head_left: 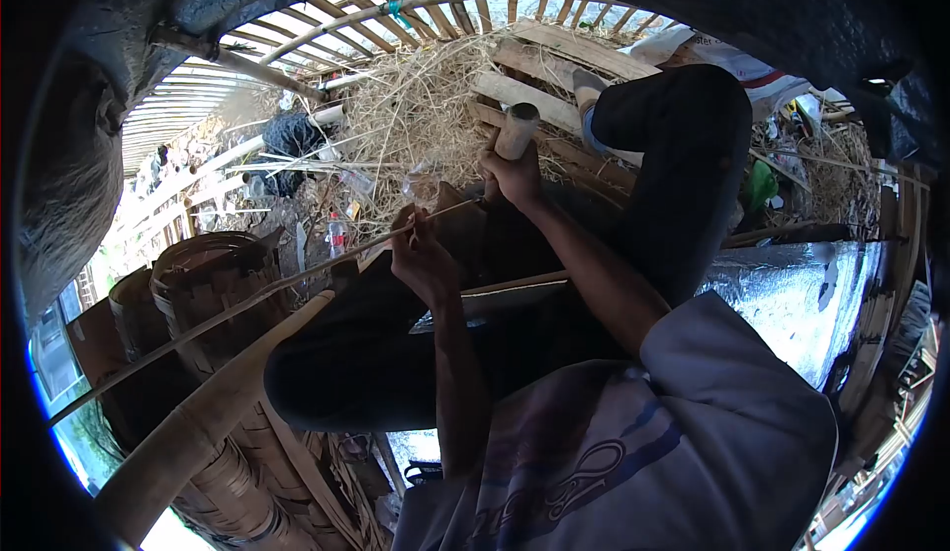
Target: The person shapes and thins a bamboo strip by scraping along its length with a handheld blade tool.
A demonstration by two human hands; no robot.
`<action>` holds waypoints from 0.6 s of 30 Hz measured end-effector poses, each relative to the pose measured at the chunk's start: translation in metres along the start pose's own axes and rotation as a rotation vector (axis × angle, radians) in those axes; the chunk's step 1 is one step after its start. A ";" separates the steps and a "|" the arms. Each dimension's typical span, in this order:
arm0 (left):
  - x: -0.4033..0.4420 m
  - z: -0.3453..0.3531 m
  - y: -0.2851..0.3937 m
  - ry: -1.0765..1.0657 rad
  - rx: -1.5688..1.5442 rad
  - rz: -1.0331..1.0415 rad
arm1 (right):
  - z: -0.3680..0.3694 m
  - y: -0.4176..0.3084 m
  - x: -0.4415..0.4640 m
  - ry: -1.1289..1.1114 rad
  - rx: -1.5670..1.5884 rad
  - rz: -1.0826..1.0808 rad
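A long thin bamboo strip [257, 297] runs from the lower left up to the middle of the view. My left hand [426, 259] is closed around it near its upper end, fingertips pinched together. Just up and to the right, my right hand [517, 173] grips a tool by its thick, pale, round handle [517, 132], which has a dark end. The tool's working end is in shadow below the fist, so its kind is unclear. The strip's tip reaches close to my right hand; whether it touches the tool cannot be made out.
Shavings [416, 106] are heaped ahead, beside wooden planks [554, 56]. A thick bamboo pole [188, 432] slants at the lower left, near woven bamboo baskets [213, 264]. A small bottle with a red label [337, 234] stands left of my hands. Slatted bamboo fencing [327, 27] borders the far side.
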State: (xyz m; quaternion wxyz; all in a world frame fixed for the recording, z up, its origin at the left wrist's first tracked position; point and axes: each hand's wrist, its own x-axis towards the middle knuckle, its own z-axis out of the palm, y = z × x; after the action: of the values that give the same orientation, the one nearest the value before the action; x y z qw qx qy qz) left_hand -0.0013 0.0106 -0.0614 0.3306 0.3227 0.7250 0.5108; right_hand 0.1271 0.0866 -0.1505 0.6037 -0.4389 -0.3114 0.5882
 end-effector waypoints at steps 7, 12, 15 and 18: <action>0.004 -0.001 0.002 0.011 0.105 -0.003 | -0.010 0.029 -0.002 0.065 -0.198 0.005; 0.004 0.000 0.002 0.011 0.016 0.013 | 0.000 -0.009 0.005 0.004 -0.049 0.042; 0.002 -0.003 -0.001 0.011 0.047 0.006 | 0.005 -0.001 -0.010 -0.097 -0.032 -0.006; 0.009 -0.004 -0.003 0.022 0.019 -0.025 | -0.016 0.043 0.000 -0.009 -0.242 -0.042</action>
State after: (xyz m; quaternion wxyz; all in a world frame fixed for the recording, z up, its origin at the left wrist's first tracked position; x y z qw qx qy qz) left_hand -0.0098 0.0145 -0.0645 0.3259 0.3112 0.7372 0.5035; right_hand 0.1223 0.0812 -0.1954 0.5572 -0.4994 -0.3916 0.5355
